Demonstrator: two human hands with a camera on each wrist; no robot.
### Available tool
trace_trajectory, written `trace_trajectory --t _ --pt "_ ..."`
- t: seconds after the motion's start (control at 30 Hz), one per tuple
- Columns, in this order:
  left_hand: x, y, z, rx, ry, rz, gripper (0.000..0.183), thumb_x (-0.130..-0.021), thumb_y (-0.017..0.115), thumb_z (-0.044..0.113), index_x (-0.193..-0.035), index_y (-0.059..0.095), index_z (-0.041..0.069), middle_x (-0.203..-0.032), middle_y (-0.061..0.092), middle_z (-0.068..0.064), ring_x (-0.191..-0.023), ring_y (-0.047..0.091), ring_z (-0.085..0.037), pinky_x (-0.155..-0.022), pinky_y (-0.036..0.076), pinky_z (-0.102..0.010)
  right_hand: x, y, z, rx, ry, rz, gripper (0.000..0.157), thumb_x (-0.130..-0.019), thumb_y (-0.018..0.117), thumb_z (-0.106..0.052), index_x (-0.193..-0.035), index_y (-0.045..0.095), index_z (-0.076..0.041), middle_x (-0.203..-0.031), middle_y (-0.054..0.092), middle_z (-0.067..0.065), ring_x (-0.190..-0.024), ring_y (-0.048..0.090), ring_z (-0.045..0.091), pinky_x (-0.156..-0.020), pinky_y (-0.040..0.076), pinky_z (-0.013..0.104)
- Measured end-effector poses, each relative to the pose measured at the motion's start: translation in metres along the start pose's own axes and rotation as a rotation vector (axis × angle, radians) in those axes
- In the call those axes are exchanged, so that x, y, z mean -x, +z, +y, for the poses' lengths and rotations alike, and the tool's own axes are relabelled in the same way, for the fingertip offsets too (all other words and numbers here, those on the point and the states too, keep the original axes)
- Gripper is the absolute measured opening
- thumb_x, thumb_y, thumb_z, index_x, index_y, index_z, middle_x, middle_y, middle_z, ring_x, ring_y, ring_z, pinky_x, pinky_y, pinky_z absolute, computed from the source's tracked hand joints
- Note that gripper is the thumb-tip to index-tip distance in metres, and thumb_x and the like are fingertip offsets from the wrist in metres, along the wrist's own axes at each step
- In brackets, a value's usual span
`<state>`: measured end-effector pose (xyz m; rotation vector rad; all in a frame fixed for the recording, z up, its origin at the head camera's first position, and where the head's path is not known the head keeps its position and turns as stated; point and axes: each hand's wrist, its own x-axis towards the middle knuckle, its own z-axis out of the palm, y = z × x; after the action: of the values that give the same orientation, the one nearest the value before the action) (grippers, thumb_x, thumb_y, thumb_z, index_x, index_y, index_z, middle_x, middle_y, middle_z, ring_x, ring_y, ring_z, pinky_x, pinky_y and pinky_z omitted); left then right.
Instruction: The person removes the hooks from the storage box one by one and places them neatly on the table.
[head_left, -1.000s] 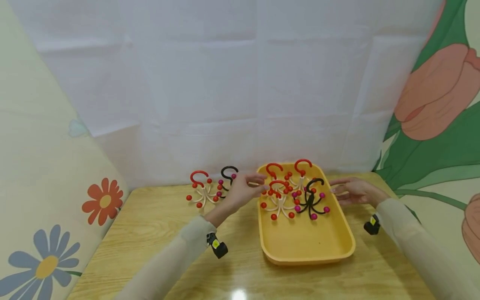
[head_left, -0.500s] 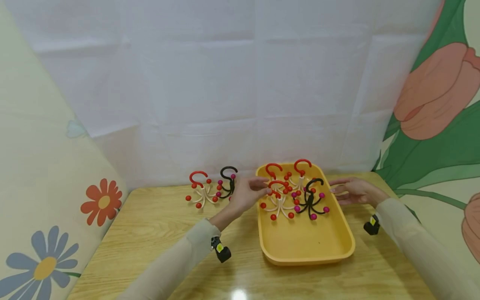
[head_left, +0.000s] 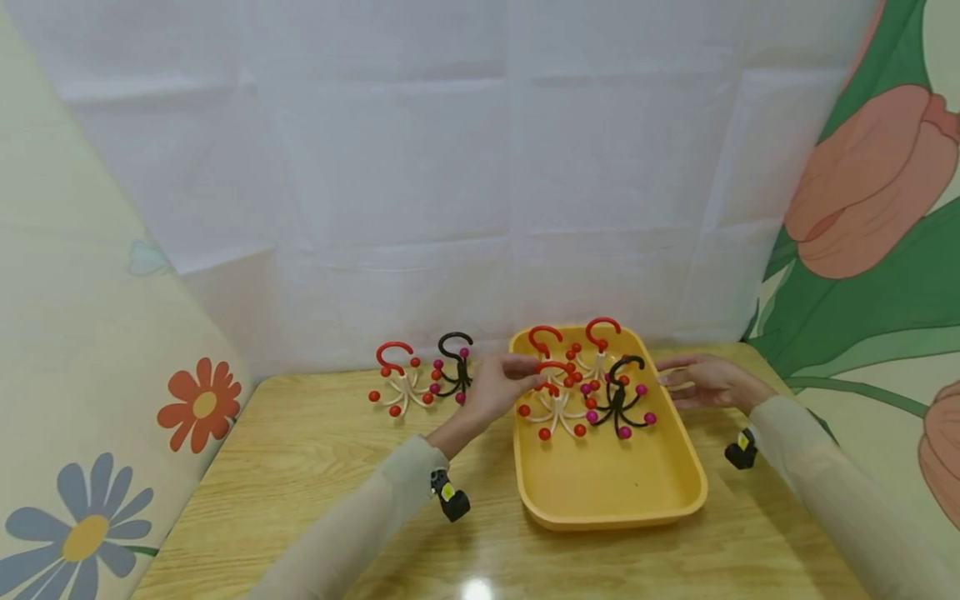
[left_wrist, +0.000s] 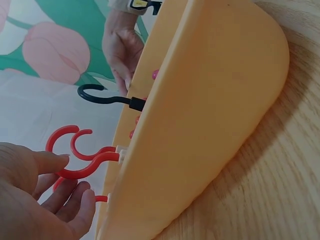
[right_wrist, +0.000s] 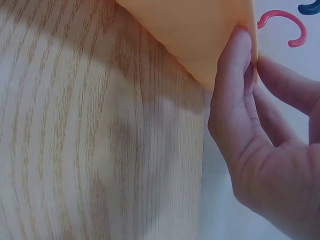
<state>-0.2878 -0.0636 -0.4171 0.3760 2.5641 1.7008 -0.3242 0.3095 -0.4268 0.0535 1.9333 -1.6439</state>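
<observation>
A yellow tray (head_left: 611, 492) holds several small claw hangers, each with a curved hook on top and ball-tipped arms. My left hand (head_left: 491, 387) reaches over the tray's left rim. In the left wrist view its thumb and fingers close around the red hook (left_wrist: 95, 164) of the front-left white hanger (head_left: 557, 406). A black hanger (head_left: 618, 400) with magenta balls stands beside that one. Behind them are two more red-hooked hangers, partly hidden. My right hand (head_left: 708, 383) pinches the tray's right rim, thumb inside and fingers outside in the right wrist view.
On the wooden table (head_left: 315, 483), left of the tray, stand a white hanger (head_left: 405, 383) with a red hook and a black hanger (head_left: 457, 371). A white cloth (head_left: 375, 208) hangs right behind the table, and floral panels flank both sides.
My left hand has moved slightly right and down to the front-left hanger's red hook, uncovering more of the black hanger on the table. The right hand and tray stay put.
</observation>
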Motion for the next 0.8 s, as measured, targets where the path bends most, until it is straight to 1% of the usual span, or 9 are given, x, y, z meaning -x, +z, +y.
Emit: trace_trajectory --t 0.07,0.2,0.3,0.43,0.53,0.63,0.8 --pt "-0.0008 0.0005 -0.0006 -0.01 -0.016 0.0 0.025 -0.097 0.077 0.019 -0.12 0.079 0.01 -0.115 0.08 -0.009 -0.102 0.077 -0.021 -0.085 0.064 -0.032 0.0 -0.0005 0.0002 -0.001 -0.001 0.001 0.061 -0.109 0.056 -0.012 -0.162 0.03 0.003 -0.104 0.075 -0.005 -0.098 0.074 0.014 -0.088 0.065 0.034" --pt "-0.0019 0.0023 -0.0019 -0.002 -0.042 -0.005 0.028 -0.099 0.075 0.019 -0.124 0.077 0.008 -0.117 0.08 -0.009 -0.105 0.076 -0.021 -0.089 0.064 -0.035 0.0008 -0.0012 0.0 -0.005 0.0 0.002 0.06 -0.109 0.057 -0.012 -0.162 0.032 0.003 -0.104 0.074 -0.005 -0.098 0.074 0.014 -0.087 0.065 0.034" --pt "-0.0019 0.004 -0.002 0.006 -0.049 -0.002 0.028 -0.1 0.074 0.019 -0.125 0.077 0.007 -0.117 0.08 -0.009 -0.105 0.076 -0.02 -0.09 0.064 -0.036 0.001 -0.0007 -0.0004 0.0 0.004 0.005 0.061 -0.109 0.057 -0.012 -0.162 0.031 0.003 -0.103 0.075 -0.005 -0.097 0.074 0.014 -0.087 0.065 0.034" --pt "-0.0023 0.0052 -0.0006 0.016 -0.041 0.008 0.027 -0.099 0.075 0.019 -0.124 0.078 0.008 -0.116 0.081 -0.01 -0.104 0.077 -0.021 -0.089 0.064 -0.036 0.0007 -0.0003 -0.0013 0.005 0.003 0.006 0.063 -0.109 0.056 -0.013 -0.163 0.028 0.004 -0.103 0.075 -0.005 -0.097 0.075 0.014 -0.086 0.065 0.033" --pt "-0.0019 0.0056 -0.0001 0.046 -0.031 0.014 0.026 -0.099 0.075 0.018 -0.122 0.078 0.007 -0.115 0.081 -0.012 -0.104 0.078 -0.024 -0.091 0.064 -0.04 0.0009 -0.0006 -0.0014 0.004 0.008 0.012 0.063 -0.109 0.057 -0.013 -0.163 0.029 0.004 -0.102 0.076 -0.005 -0.096 0.075 0.014 -0.085 0.065 0.033" --pt "-0.0009 0.0055 0.0004 0.074 -0.036 0.021 0.025 -0.099 0.075 0.016 -0.121 0.079 0.007 -0.115 0.081 -0.013 -0.104 0.079 -0.026 -0.094 0.063 -0.047 0.0006 -0.0012 -0.0005 0.009 0.008 0.014 0.062 -0.109 0.056 -0.013 -0.162 0.03 0.004 -0.102 0.075 -0.005 -0.096 0.074 0.014 -0.085 0.065 0.033" --pt "-0.0006 0.005 0.0005 0.095 -0.03 0.031 0.023 -0.099 0.074 0.015 -0.119 0.079 0.007 -0.113 0.081 -0.013 -0.102 0.079 -0.028 -0.095 0.062 -0.052 0.0003 -0.0023 0.0008 0.009 0.002 0.009 0.06 -0.109 0.057 -0.013 -0.161 0.033 0.003 -0.102 0.075 -0.006 -0.097 0.074 0.014 -0.085 0.065 0.033"
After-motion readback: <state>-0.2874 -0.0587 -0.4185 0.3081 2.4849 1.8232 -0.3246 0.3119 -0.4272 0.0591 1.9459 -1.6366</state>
